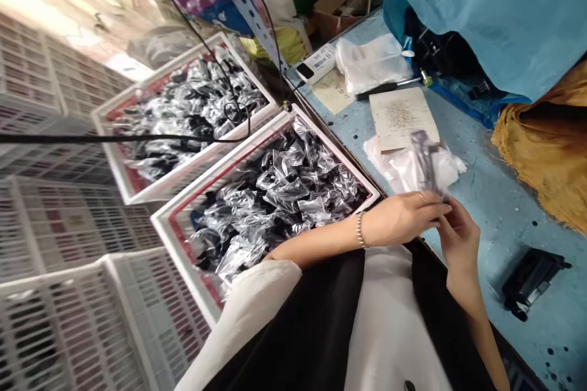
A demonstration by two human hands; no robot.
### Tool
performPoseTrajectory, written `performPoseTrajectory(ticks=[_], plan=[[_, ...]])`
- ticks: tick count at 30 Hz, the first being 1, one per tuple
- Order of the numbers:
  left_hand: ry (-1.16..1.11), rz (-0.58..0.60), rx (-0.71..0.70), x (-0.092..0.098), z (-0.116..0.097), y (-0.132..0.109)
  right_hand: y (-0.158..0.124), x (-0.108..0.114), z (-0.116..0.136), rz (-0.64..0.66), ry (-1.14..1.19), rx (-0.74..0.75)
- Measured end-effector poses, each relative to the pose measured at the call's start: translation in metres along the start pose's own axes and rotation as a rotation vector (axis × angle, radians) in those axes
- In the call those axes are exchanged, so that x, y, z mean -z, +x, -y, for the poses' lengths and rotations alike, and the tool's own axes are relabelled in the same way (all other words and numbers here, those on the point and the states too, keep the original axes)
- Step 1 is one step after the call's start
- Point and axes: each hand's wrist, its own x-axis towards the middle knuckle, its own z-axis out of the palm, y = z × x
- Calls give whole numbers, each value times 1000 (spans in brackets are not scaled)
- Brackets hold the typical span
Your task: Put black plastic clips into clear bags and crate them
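A clear plastic bag with a dark part in it rises from between my fingers, somewhat blurred. My left hand, with a beaded bracelet at the wrist, pinches the bag's near end. Against it, my right hand is closed on the same end, its fingertips meeting the left ones. Just beyond the bag lie loose clear plastic bags and a square pale pad with a speckled middle. Right of my hands, a black plastic part with a metal rod rests on the blue table.
Two white crates of bagged dark parts stand left of the table. A screwdriver, a stack of clear bags and a power strip lie farther back. A blue sack holds black parts. A black cable crosses the crates.
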Motion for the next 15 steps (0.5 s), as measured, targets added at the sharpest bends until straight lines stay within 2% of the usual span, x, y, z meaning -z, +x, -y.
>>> performPoseTrajectory(ticks=[2, 3, 5, 7, 8, 10, 11, 13, 15], plan=[[89, -114, 224, 30, 25, -29, -3, -3, 6, 66, 72, -49], [163, -179, 402, 47, 45, -48, -4, -2, 7, 77, 90, -62], [301, -259, 785, 80, 94, -88, -4, 3, 3, 52, 112, -76], [368, -300, 1007, 106, 144, -125, -3, 8, -6, 27, 133, -100], [375, -334, 1207, 113, 166, -140, -4, 11, -11, 19, 139, -114], [376, -353, 1316, 118, 197, -160, -7, 19, -20, 22, 127, -138], [370, -358, 1340, 116, 205, -164, -10, 24, -23, 24, 107, -146], [363, -368, 1318, 105, 209, -161, -16, 41, -28, 0, 25, -152], [369, -406, 1264, 86, 198, -141, -20, 67, -32, -75, -116, -140]])
